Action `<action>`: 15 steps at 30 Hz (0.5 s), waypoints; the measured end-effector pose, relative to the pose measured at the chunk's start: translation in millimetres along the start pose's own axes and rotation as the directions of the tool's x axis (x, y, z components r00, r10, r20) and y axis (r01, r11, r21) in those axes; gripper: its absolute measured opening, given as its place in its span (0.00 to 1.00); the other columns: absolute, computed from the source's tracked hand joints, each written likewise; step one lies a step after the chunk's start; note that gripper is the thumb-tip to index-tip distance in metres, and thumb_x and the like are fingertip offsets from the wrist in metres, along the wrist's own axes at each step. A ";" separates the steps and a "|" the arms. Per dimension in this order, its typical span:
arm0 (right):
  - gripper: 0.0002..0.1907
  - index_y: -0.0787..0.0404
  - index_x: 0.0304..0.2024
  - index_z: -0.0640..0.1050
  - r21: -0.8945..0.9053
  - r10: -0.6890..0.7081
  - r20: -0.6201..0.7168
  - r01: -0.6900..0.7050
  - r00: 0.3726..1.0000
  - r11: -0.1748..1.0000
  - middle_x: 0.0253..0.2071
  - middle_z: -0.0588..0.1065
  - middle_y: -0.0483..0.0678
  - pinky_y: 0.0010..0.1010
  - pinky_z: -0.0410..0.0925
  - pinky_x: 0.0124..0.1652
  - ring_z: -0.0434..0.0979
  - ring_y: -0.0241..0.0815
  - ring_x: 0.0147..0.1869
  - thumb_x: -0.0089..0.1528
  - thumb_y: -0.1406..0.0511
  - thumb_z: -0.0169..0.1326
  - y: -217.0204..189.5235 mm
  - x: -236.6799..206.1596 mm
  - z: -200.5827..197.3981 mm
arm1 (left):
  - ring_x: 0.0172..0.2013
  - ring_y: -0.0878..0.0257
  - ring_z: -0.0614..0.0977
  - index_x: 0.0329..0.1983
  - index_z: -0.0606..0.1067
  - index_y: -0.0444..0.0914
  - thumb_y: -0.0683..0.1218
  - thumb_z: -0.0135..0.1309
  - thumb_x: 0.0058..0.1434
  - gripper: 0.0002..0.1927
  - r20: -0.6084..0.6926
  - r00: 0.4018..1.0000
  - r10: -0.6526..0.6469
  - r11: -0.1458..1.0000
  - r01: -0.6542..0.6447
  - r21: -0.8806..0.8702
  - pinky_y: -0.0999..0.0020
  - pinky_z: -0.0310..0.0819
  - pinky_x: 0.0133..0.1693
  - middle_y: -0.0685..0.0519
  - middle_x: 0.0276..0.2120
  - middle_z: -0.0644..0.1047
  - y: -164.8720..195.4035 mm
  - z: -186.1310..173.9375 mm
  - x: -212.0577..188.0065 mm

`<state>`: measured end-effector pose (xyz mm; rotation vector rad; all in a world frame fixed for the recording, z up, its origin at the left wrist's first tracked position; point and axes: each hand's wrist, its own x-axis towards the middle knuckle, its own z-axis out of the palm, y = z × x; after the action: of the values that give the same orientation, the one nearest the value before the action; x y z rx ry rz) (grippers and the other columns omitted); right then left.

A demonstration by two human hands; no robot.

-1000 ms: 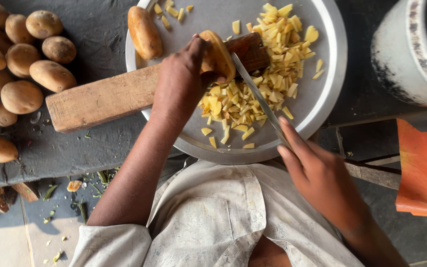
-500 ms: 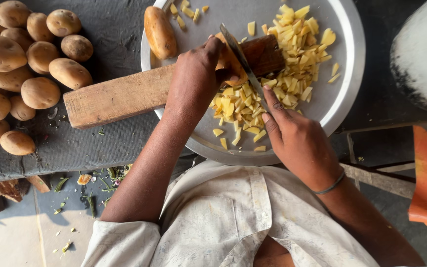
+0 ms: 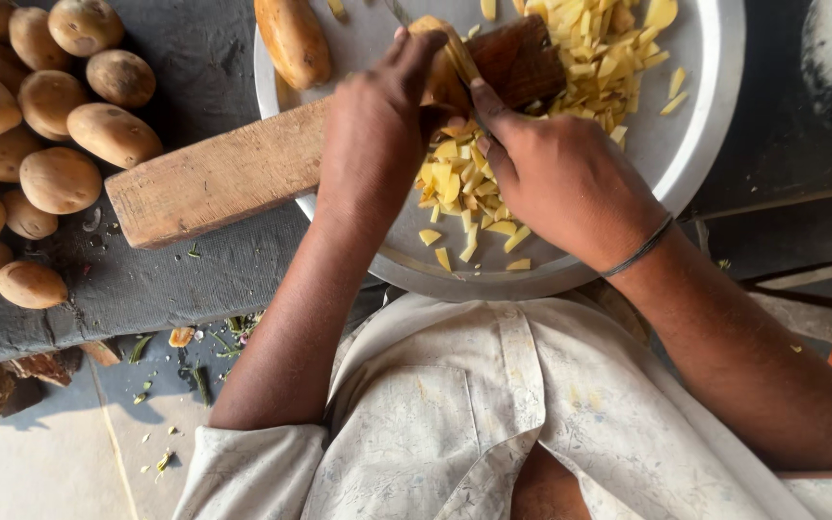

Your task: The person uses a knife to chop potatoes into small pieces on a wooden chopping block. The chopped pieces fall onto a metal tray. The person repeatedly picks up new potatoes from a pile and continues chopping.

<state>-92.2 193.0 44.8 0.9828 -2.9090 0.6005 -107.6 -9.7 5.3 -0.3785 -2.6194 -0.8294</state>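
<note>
A rough food-prep spot, likely a street stall or outdoor kitchen: a heap of unpeeled potatoes [image 3: 21, 144] sits on a dark cloth-covered bench [image 3: 146, 279], a worn wooden chopping board [image 3: 233, 178] bridges onto a big steel platter [image 3: 695, 106] piled with potato strips [image 3: 599, 58], and scraps litter the concrete floor [image 3: 50, 462].

A round tray [image 3: 705, 144] sits on the surface [image 3: 195, 279]. A wooden board [image 3: 223, 178] lies across the tray's left rim, its far end over the tray. Cut potato pieces [image 3: 609, 58] lie in the tray, right of and below the board. One whole potato [image 3: 293, 39] lies in the tray above the board. A heap of potatoes [image 3: 40, 125] rests on the surface, left of the tray.
</note>
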 end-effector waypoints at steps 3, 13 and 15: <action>0.27 0.68 0.68 0.69 0.024 0.022 0.028 -0.023 0.999 0.999 0.20 0.75 0.59 0.43 0.73 0.27 0.80 0.54 0.23 0.67 0.66 0.55 -4.3 -1.8 -2.3 | 0.39 0.42 0.85 0.65 0.72 0.39 0.46 0.68 0.54 0.34 0.048 0.999 0.026 0.993 -0.031 0.118 0.53 0.81 0.40 0.32 0.58 0.74 8.2 -0.9 -2.7; 0.29 0.65 0.71 0.66 -0.021 0.124 0.052 -0.123 0.991 0.992 0.22 0.75 0.58 0.42 0.73 0.26 0.79 0.52 0.23 0.69 0.65 0.54 -26.3 -48.1 -8.0 | 0.41 0.42 0.84 0.67 0.72 0.40 0.48 0.67 0.54 0.35 0.081 0.996 -0.021 0.996 0.014 0.084 0.53 0.80 0.42 0.32 0.60 0.73 3.3 7.7 -9.0; 0.31 0.64 0.74 0.64 -0.003 0.088 -0.006 -0.088 0.996 0.996 0.24 0.75 0.58 0.43 0.72 0.28 0.79 0.54 0.26 0.70 0.65 0.54 -19.1 -51.2 7.2 | 0.41 0.42 0.85 0.66 0.73 0.41 0.49 0.68 0.54 0.35 0.094 0.995 -0.035 0.997 0.029 0.067 0.54 0.80 0.43 0.33 0.60 0.73 1.2 9.2 -8.9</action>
<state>-39.1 206.3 38.0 0.8553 -2.9598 0.6005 -101.6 -4.5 -4.8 -0.3672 -2.7397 -0.7512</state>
